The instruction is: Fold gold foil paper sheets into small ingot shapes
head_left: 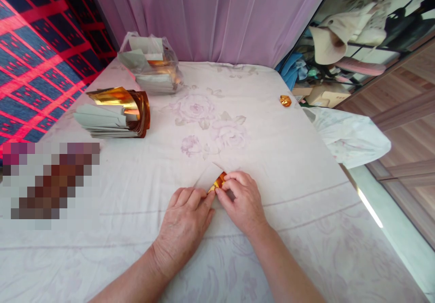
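Note:
Between both hands, on the table's near half, lies a sheet of gold foil paper [218, 181] with a pale back. Part of it is turned over, so a narrow shiny gold strip shows, while a thin pale corner points away from me. My left hand [185, 219] lies over the paper's left side, its thumb and fingers pressed against the folded edge. From the right, my right hand [243, 201] pinches the gold strip between thumb and fingers. The fingers hide much of the sheet.
A curled stack of gold foil paper [112, 117] stands at the left, with a plastic bag of more sheets [152, 69] behind it. A small folded gold piece [285, 100] sits near the right edge. A white bag [353, 135] hangs beside the flowered tablecloth [288, 167].

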